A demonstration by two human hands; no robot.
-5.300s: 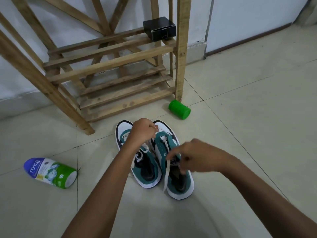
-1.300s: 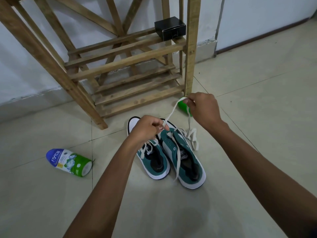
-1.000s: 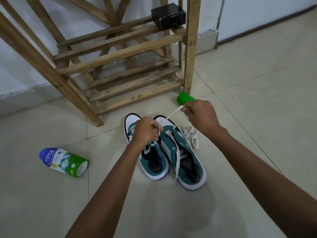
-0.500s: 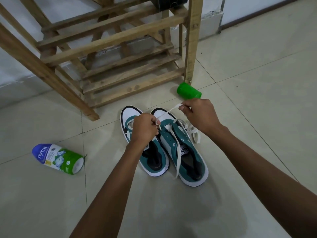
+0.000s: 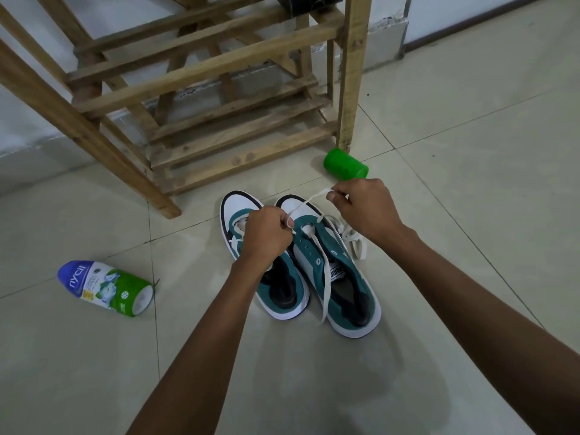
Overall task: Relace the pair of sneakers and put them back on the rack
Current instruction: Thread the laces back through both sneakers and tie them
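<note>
Lying on the tiled floor (image 5: 470,215), left to right: one blue-and-green bottle (image 5: 105,288) on its side, two teal-and-white sneakers (image 5: 332,271) side by side before one wooden rack (image 5: 201,98), and one green container (image 5: 345,168) by its post. Left hand (image 5: 266,237) is closed, pinching the white lace (image 5: 323,265); right hand (image 5: 365,211) is closed, pinching its other end, raised above the right shoe.

Obstacles: wooden rack (image 5: 201,98) behind the sneakers (image 5: 301,262); green cap (image 5: 345,166) near its right post; powder bottle (image 5: 105,288) lying left. Open tile floor (image 5: 470,215) right and in front.
</note>
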